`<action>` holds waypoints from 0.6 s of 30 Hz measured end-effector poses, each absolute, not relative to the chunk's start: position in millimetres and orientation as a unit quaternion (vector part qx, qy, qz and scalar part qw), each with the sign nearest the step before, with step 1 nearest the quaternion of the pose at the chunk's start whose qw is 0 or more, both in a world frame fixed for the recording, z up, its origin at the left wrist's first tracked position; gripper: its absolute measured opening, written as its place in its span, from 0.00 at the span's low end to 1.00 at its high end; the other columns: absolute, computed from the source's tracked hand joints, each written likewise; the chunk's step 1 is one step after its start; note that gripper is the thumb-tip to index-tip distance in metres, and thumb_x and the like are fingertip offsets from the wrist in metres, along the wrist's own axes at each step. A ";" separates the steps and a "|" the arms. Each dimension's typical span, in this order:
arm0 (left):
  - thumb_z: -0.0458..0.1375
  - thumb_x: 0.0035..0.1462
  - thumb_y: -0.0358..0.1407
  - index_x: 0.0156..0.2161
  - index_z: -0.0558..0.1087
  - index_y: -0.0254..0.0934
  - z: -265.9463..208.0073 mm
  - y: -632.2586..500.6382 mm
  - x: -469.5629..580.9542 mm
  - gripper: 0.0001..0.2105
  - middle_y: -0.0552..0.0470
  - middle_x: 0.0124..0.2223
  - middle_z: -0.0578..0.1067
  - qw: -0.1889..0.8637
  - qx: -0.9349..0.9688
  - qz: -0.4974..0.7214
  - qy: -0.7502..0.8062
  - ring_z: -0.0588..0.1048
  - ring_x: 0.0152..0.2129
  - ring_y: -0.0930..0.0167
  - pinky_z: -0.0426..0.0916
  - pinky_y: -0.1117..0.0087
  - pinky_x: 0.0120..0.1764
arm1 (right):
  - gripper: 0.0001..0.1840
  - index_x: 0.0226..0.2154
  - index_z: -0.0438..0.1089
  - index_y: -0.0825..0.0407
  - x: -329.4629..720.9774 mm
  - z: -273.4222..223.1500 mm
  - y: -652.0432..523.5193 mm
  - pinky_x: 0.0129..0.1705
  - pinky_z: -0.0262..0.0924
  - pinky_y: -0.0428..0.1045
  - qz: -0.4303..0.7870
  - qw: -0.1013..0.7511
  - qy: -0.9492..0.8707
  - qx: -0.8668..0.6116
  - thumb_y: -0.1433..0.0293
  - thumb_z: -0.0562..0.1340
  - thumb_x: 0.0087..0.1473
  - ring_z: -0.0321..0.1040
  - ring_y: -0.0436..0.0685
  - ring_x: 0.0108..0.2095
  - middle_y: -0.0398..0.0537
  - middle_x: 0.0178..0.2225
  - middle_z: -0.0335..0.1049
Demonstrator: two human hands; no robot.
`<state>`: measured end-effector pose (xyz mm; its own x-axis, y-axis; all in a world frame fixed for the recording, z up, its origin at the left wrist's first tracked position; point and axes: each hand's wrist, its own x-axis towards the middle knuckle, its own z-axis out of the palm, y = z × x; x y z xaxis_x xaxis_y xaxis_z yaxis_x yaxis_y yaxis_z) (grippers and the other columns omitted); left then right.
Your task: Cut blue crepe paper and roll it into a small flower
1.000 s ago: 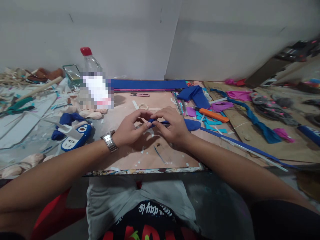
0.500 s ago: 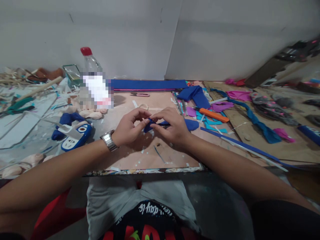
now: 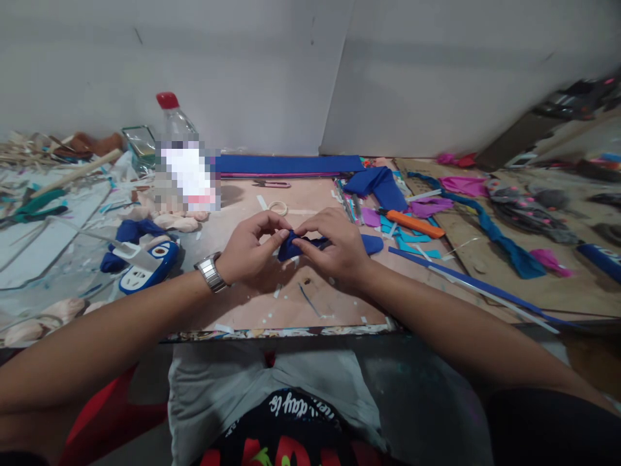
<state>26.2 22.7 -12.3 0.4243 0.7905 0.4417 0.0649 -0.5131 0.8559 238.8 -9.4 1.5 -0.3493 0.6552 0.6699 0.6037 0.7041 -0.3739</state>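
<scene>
Between my two hands is a strip of dark blue fabric (image 3: 288, 248), gathered at one end. My left hand (image 3: 255, 249), with a metal watch (image 3: 211, 272) on its wrist, pinches the gathered end between thumb and index finger. Thumb and fingers of my right hand (image 3: 334, 246) press on the same end from the other side. Behind the right hand the strip's tail shows, reaching out to its right. A ring of cream tape (image 3: 277, 208) lies just beyond my fingers. Small pink-handled snips (image 3: 270, 184) rest farther back.
An orange utility knife (image 3: 414, 223) lies among fabric scraps on the right. A blue-and-white power strip (image 3: 150, 265) and green-handled pliers (image 3: 41, 206) are on the left. A red-capped bottle (image 3: 179, 120) stands at the back. Long blue fabric (image 3: 291, 164) runs along the wall.
The fingers have shifted slightly on the blue fabric, and a little more of its folded end shows below them. Everything else stays in place.
</scene>
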 end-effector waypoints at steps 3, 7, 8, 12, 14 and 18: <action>0.62 0.65 0.44 0.41 0.76 0.36 -12.5 22.6 26.2 0.12 0.48 0.38 0.80 0.398 0.740 0.457 0.292 0.78 0.35 0.68 0.74 0.67 0.40 | 0.05 0.36 0.75 0.46 239.1 1.6 -8.6 0.50 0.62 0.59 0.027 0.422 -0.823 -0.380 0.63 0.67 0.62 0.75 0.60 0.39 0.46 0.36 0.82; 0.62 0.65 0.43 0.41 0.76 0.36 -12.4 21.7 26.4 0.11 0.48 0.39 0.80 0.391 0.745 0.454 0.292 0.78 0.35 0.68 0.74 0.67 0.41 | 0.05 0.35 0.75 0.47 239.0 1.7 -8.2 0.49 0.62 0.59 0.016 0.434 -0.822 -0.368 0.64 0.67 0.62 0.75 0.60 0.38 0.46 0.35 0.82; 0.62 0.65 0.43 0.41 0.77 0.36 -12.4 21.4 26.3 0.11 0.48 0.38 0.80 0.388 0.747 0.454 0.294 0.78 0.35 0.68 0.74 0.66 0.41 | 0.06 0.35 0.75 0.47 238.8 1.7 -8.2 0.49 0.62 0.59 0.017 0.436 -0.821 -0.368 0.64 0.67 0.62 0.75 0.60 0.38 0.46 0.35 0.82; 0.65 0.63 0.44 0.42 0.78 0.36 -12.5 20.6 26.0 0.12 0.47 0.40 0.82 0.372 0.754 0.450 0.301 0.79 0.37 0.67 0.74 0.66 0.42 | 0.06 0.34 0.75 0.46 238.3 1.3 -8.3 0.50 0.62 0.59 0.024 0.433 -0.818 -0.378 0.64 0.66 0.62 0.75 0.60 0.38 0.46 0.35 0.82; 0.66 0.61 0.44 0.42 0.79 0.37 -12.5 20.4 25.9 0.12 0.47 0.40 0.82 0.369 0.756 0.449 0.302 0.79 0.37 0.67 0.74 0.66 0.43 | 0.06 0.34 0.75 0.46 238.3 1.2 -8.4 0.50 0.62 0.59 0.025 0.432 -0.818 -0.379 0.64 0.66 0.63 0.75 0.60 0.38 0.45 0.34 0.81; 0.66 0.61 0.43 0.42 0.78 0.37 -12.6 20.4 26.6 0.11 0.47 0.40 0.81 0.386 0.739 0.459 0.306 0.79 0.36 0.67 0.74 0.66 0.42 | 0.06 0.37 0.75 0.46 239.1 1.6 -9.4 0.51 0.61 0.59 0.032 0.427 -0.820 -0.379 0.62 0.66 0.62 0.75 0.60 0.39 0.46 0.37 0.82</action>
